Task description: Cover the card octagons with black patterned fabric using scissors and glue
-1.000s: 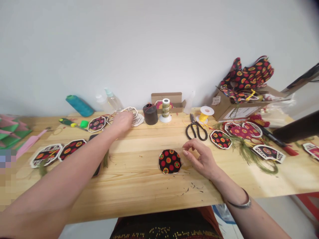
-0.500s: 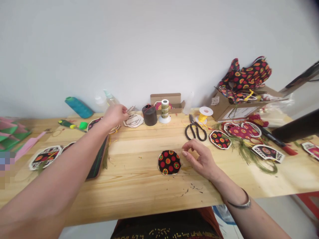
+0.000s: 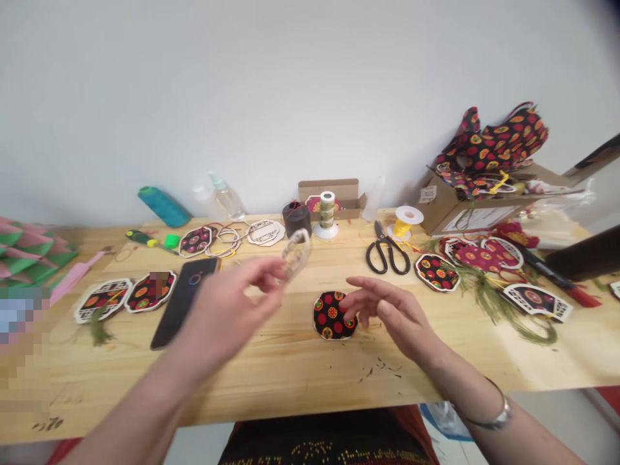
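Held up over the table, my left hand [image 3: 242, 297] pinches a pale cut-out lattice frame [image 3: 296, 253] by its edge; both are blurred by motion. My right hand [image 3: 387, 313] is open, its fingers apart at the right edge of a black fabric piece [image 3: 332, 316] with red and orange round motifs. Whether those fingertips touch it I cannot tell. That piece lies flat in front of me and has a pale rim. More pale lattice frames [image 3: 266, 233] lie stacked behind my left hand. A dark phone [image 3: 184, 300] rests partly behind my left wrist.
Black-handled scissors [image 3: 387, 252] and a yellow thread spool [image 3: 404, 224] lie behind my right hand. Finished-looking patterned ornaments [image 3: 151, 290] are at left, others [image 3: 438, 272] at right. A cardboard box [image 3: 465, 213] with fabric stands back right. A teal thread cone [image 3: 165, 206] leans by the wall.
My left hand has come back from the frame stack toward the middle, carrying one frame. My right hand has shifted over the fabric piece's edge. The view has turned slightly left.
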Tool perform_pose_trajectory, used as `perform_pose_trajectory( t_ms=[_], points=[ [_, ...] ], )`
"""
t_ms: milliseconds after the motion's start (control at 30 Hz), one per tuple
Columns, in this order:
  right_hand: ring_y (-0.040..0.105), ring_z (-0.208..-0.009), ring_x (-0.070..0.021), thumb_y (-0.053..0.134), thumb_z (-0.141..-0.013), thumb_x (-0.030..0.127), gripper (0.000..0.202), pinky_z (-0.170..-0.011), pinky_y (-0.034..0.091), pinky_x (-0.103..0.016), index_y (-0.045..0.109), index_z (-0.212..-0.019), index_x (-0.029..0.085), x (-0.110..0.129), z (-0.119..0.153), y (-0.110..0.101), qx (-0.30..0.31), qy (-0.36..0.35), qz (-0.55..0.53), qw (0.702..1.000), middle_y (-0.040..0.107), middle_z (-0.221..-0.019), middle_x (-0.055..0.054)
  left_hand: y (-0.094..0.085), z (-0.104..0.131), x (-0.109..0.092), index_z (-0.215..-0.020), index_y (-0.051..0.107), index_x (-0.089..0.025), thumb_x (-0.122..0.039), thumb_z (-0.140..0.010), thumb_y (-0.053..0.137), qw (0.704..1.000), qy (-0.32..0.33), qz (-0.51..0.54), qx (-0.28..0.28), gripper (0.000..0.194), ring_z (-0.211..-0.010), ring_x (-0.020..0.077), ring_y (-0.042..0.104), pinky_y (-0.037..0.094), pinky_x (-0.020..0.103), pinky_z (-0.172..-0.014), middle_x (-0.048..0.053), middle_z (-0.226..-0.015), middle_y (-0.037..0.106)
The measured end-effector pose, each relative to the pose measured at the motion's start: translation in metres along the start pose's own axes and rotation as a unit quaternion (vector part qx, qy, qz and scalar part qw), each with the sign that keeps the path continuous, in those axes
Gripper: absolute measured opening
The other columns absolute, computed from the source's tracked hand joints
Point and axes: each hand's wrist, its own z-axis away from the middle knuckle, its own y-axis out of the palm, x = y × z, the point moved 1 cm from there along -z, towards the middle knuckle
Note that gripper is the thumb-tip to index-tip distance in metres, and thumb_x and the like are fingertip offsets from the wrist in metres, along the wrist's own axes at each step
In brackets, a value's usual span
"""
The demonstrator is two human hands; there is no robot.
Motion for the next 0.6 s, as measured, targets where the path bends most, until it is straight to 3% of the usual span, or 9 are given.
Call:
perform_pose_trajectory(
  t_ms=[67,133,200,267,367,433,533,600],
  points=[
    [0.071,-0.083,-0.0215,0.057,-0.086,0.054,0.056,-0.055,0.050,-0.027,0.050,-0.131,0.021,0.003,-0.001,0.009,0.035,0.062,-0.093,0.993,0.071,-0.105,-0.012,0.029,0.020,-0.010,-0.095,0.068,-0.028,-0.016,-0.076,0.062,0.985,0.139,-0.045,0.090,0.023,-0.064,0.0182,0.066,0.054,0.032,-0.060,0.003,-0.079,0.072],
    [0.070,-0.074,-0.0189,0.062,-0.084,0.049,0.054,-0.050,0.048,-0.023,0.054,-0.127,0.018,0.004,-0.005,0.016,0.012,0.116,-0.105,0.988,0.072,-0.092,-0.010,0.054,0.035,-0.016,-0.107,0.062,-0.023,-0.012,-0.083,0.054,0.964,0.220,-0.072,0.127,0.028,-0.078,0.0207,0.068,0.056,0.035,-0.066,0.008,-0.090,0.072],
    [0.067,-0.062,-0.0142,0.065,-0.082,0.041,0.046,-0.047,0.045,-0.020,0.059,-0.119,0.015,0.003,-0.009,0.019,-0.039,0.149,-0.081,0.985,0.070,-0.075,-0.005,0.070,0.046,-0.017,-0.107,0.060,-0.017,-0.012,-0.087,0.049,0.952,0.266,-0.116,0.095,0.024,-0.080,0.0234,0.068,0.056,0.037,-0.067,0.011,-0.088,0.071],
    [0.063,-0.055,-0.0121,0.067,-0.079,0.037,0.042,-0.045,0.043,-0.020,0.061,-0.113,0.014,0.000,-0.013,0.015,-0.082,0.156,-0.064,0.982,0.067,-0.066,-0.002,0.075,0.049,-0.013,-0.107,0.059,-0.015,-0.018,-0.090,0.050,0.953,0.264,-0.122,0.083,0.019,-0.071,0.0213,0.067,0.054,0.034,-0.061,0.010,-0.081,0.071],
    [0.062,-0.054,-0.0124,0.068,-0.076,0.035,0.039,-0.046,0.044,-0.023,0.062,-0.108,0.014,0.000,-0.017,-0.002,-0.130,0.129,-0.047,0.982,0.068,-0.068,-0.003,0.063,0.034,0.001,-0.102,0.062,-0.019,-0.028,-0.093,0.049,0.960,0.220,-0.151,0.082,0.019,-0.065,0.0184,0.066,0.052,0.030,-0.060,0.007,-0.078,0.072],
    [0.063,-0.056,-0.0126,0.069,-0.075,0.034,0.037,-0.047,0.044,-0.024,0.063,-0.106,0.015,0.002,-0.019,-0.018,-0.166,0.099,-0.041,0.980,0.070,-0.074,-0.005,0.043,0.011,0.017,-0.090,0.067,-0.022,-0.031,-0.092,0.046,0.947,0.132,-0.283,0.072,0.023,-0.069,0.0217,0.067,0.050,0.033,-0.062,0.008,-0.082,0.073],
    [0.062,-0.055,-0.0114,0.072,-0.072,0.033,0.035,-0.047,0.043,-0.024,0.066,-0.103,0.017,0.001,-0.021,-0.038,-0.201,0.077,-0.080,0.973,0.071,-0.077,-0.005,0.009,-0.032,0.046,-0.092,0.070,-0.019,-0.033,-0.091,0.041,0.863,-0.050,-0.484,0.132,0.032,-0.080,0.0321,0.068,0.049,0.039,-0.062,0.015,-0.087,0.072],
    [0.060,-0.052,-0.0105,0.076,-0.069,0.034,0.036,-0.046,0.042,-0.024,0.067,-0.099,0.018,-0.003,-0.021,-0.043,-0.204,0.082,-0.116,0.969,0.071,-0.075,-0.003,-0.009,-0.055,0.063,-0.090,0.070,-0.013,-0.027,-0.090,0.038,0.822,-0.107,-0.542,0.135,0.035,-0.088,0.0359,0.067,0.049,0.040,-0.065,0.021,-0.093,0.071]
  ],
)
